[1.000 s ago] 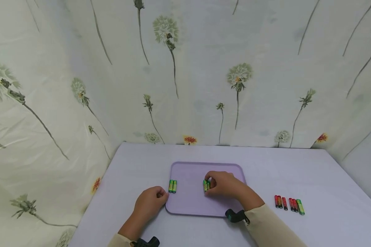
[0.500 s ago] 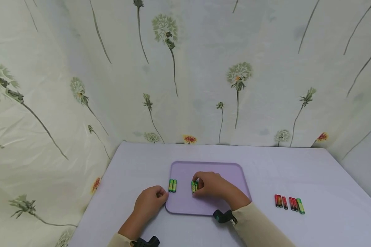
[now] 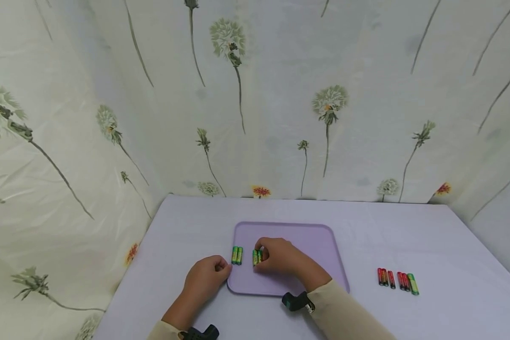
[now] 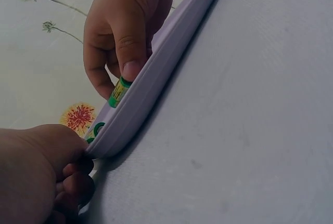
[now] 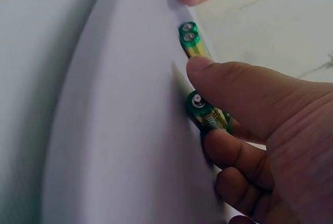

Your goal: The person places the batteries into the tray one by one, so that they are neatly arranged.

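On the light purple tray [image 3: 289, 284], a pair of green and yellow batteries [image 3: 237, 255] lies side by side by the left rim. My right hand [image 3: 282, 257] pinches two more green batteries [image 3: 255, 258] between thumb and fingers, a short way right of that pair. In the right wrist view the end of a held battery [image 5: 200, 101] shows below the thumb; part of the two is hidden by the fingers. My left hand [image 3: 208, 278] holds the tray's left rim, its thumb at the edge and its fingers curled below in the left wrist view.
Right of the tray, several red batteries [image 3: 383, 277] and one green battery [image 3: 413, 284] lie in a row on the white-covered table [image 3: 365, 321]. A curtain [image 3: 276, 104] with dandelion prints stands behind and beside the table.
My right hand has slid left across the tray with the two green batteries, close to the pair by the left rim. The left hand has stayed at the tray's edge.
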A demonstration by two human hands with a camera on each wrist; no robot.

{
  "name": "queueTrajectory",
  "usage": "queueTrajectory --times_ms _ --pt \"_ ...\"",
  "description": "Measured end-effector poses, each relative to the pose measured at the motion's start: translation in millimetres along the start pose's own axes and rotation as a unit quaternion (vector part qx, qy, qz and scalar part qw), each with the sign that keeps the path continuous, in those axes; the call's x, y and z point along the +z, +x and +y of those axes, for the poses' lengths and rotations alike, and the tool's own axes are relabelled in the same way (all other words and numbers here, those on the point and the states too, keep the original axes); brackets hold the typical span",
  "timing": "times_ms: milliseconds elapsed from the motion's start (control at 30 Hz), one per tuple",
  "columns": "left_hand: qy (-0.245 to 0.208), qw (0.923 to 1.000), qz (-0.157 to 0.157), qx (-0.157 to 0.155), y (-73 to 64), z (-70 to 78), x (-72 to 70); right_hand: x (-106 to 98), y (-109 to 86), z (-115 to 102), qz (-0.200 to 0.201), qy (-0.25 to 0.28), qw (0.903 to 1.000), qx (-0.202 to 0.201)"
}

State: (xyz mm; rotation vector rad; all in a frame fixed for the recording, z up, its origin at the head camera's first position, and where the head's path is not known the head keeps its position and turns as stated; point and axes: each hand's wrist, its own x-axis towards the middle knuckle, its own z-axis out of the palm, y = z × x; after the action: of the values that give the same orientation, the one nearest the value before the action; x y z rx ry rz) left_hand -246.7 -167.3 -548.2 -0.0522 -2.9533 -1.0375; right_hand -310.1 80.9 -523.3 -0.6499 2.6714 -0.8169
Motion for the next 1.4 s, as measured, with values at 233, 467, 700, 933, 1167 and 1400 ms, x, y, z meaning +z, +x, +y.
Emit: queueTrajectory --times_ms 233,467,700,933,1167,1400 --pt "-0.001 1.0000 -0.004 0.000 0.4 -0.7 -0.1 6 5.8 -11 0.000 0.016 0.9998 0.015" --pt "0.003 1.0000 -0.004 0.005 1.7 -0.8 -0.4 11 11.8 -25 0.003 0.007 0.9998 0.019" --pt "0.003 1.0000 -0.002 0.009 1.9 -1.3 -0.7 16 14.5 -31 0.020 -0.008 0.9992 0.035" --pt "0.003 1.0000 -0.001 0.006 2.2 -1.1 0.3 17 13.8 -31 0.024 -0.004 0.9992 0.031" --pt "0.002 1.0000 -0.002 0.001 3.4 0.4 -0.6 14 11.5 -29 0.024 0.008 0.9996 0.016" --pt "0.004 1.0000 -0.006 0.001 1.6 -0.6 -0.2 15 10.7 -26 0.010 0.027 0.9994 0.017"
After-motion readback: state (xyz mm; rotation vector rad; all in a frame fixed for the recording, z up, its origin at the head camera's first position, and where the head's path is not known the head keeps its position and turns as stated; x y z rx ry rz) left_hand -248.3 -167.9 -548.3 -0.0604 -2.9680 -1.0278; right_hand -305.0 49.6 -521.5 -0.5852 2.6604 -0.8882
